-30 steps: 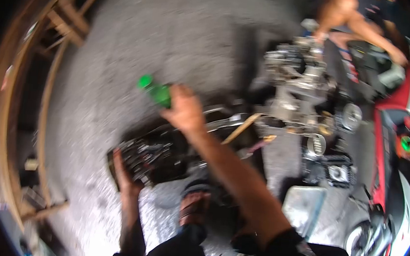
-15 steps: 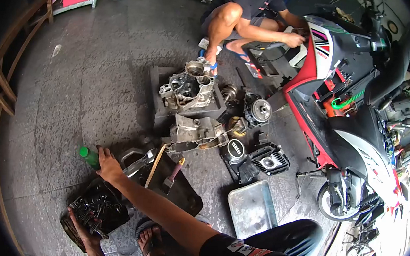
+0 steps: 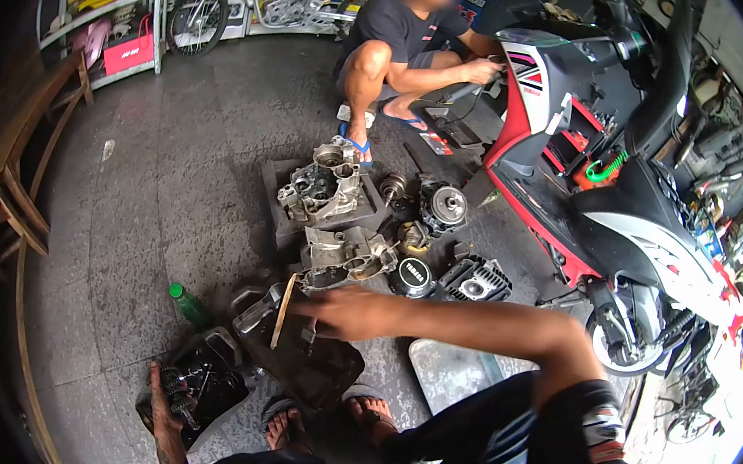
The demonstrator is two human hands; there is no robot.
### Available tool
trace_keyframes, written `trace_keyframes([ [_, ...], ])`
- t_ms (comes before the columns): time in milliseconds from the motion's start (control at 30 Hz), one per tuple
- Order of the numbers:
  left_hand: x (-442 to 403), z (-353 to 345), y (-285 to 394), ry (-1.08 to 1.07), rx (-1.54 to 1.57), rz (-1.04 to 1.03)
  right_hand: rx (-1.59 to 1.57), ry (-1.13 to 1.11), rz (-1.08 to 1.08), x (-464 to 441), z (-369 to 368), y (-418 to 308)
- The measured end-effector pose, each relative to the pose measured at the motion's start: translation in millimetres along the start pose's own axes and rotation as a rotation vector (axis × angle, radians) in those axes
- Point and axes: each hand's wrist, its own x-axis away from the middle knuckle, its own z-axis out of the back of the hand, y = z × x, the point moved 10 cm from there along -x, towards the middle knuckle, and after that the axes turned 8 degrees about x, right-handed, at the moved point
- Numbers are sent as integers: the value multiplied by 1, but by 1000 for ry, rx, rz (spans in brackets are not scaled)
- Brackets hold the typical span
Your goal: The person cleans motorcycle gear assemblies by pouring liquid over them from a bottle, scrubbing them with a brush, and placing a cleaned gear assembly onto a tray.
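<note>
My left hand (image 3: 163, 413) is at the left side of a dark basin (image 3: 218, 422) of black liquid and metal parts. One digit points up along the rim; the others curl out of sight around a gear shaft (image 3: 184, 399). My right hand (image 3: 351, 312), smeared by motion, is over a black tray (image 3: 324, 374), at the handle of a paint brush (image 3: 310, 340). Its fingers are too blurred to show a grip. A wooden stick (image 3: 283, 313) leans across the tray's metal part (image 3: 257, 312). Behind the basin is a green bottle (image 3: 188, 304), apart from both hands.
Engine cases (image 3: 323, 184) sit on a grey box ahead, with a cylinder head (image 3: 476, 281) and a round Yamaha cover (image 3: 414, 277) nearby. A metal tray (image 3: 448, 371) lies near my right knee. Beyond, a person (image 3: 405, 49) squats at a red-and-white scooter (image 3: 521, 139). A wooden bench (image 3: 19, 166) is left.
My right hand has let go of the green bottle and moved right to the brush in the tray. My left hand stays at the basin. The camera view has shifted.
</note>
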Motion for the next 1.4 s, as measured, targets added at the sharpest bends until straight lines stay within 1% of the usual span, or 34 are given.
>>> trace_keyframes([
  [33,7,-6,7,-7,-9,-8,34,42,-3,35,23,3],
  [67,15,-14,15,14,-32,-20,43,0,-123,71,32,18],
  [100,24,-24,23,37,-53,-31,49,98,-238,110,68,15],
  [133,31,-33,30,40,-61,-32,1,264,-290,145,82,25],
  [167,41,-42,35,12,-49,-25,-231,318,-455,194,82,39],
  [200,52,-48,42,-3,-35,-18,-254,396,-633,237,95,37],
  [233,61,-57,52,-11,-14,-17,-397,540,-820,283,90,36],
  [267,74,-58,59,8,14,-14,-589,756,-927,332,70,37],
  [300,67,-51,57,-71,33,-35,-605,804,-1050,368,50,30],
  [333,63,-43,56,-151,54,-54,-579,820,-1175,409,8,30],
  [367,104,-76,69,-240,-1,-297,-591,824,-1266,434,-32,34],
  [433,74,-66,48,-185,-34,-143,-648,750,-1439,473,-125,28],
  [467,44,-53,21,-168,-69,29,-665,698,-1512,484,-171,26],
  [500,40,-49,9,-80,-91,54,-680,636,-1571,493,-212,20],
  [567,35,-50,-4,-139,-29,106,-688,514,-1645,494,-280,9],
  [633,40,-53,5,-189,2,88,-684,436,-1702,495,-330,-4],
  [667,52,-56,17,-178,-23,40,-679,400,-1711,494,-348,-10],
  [767,84,-72,62,-181,-71,-87,-659,334,-1721,489,-375,-17],
  [833,90,-64,70,-111,-83,-64,-642,322,-1712,489,-383,-12],
  [867,63,-24,87,-125,-257,-463,-633,323,-1714,493,-386,-12],
  [967,59,-40,36,-72,-131,-28,-573,356,-1775,518,-375,-19],
  [1000,29,-17,19,-233,-41,90,-561,370,-1814,526,-374,-22],
  [1033,40,-23,16,-213,-28,91,-555,383,-1845,530,-373,-23],
  [1067,26,-5,15,-262,-106,94,-553,393,-1878,533,-373,-25],
  [1100,41,-9,20,-86,-166,63,-550,400,-1910,538,-374,-27],
  [1133,43,-6,23,-23,-183,21,-548,410,-1940,541,-375,-26],
  [1200,37,1,26,46,-333,21,-546,441,-1983,551,-378,-27],
  [1233,39,4,28,36,-348,16,-545,458,-2007,555,-381,-26],
  [1400,33,21,38,148,-210,50,-506,542,-2127,581,-398,-42],
])
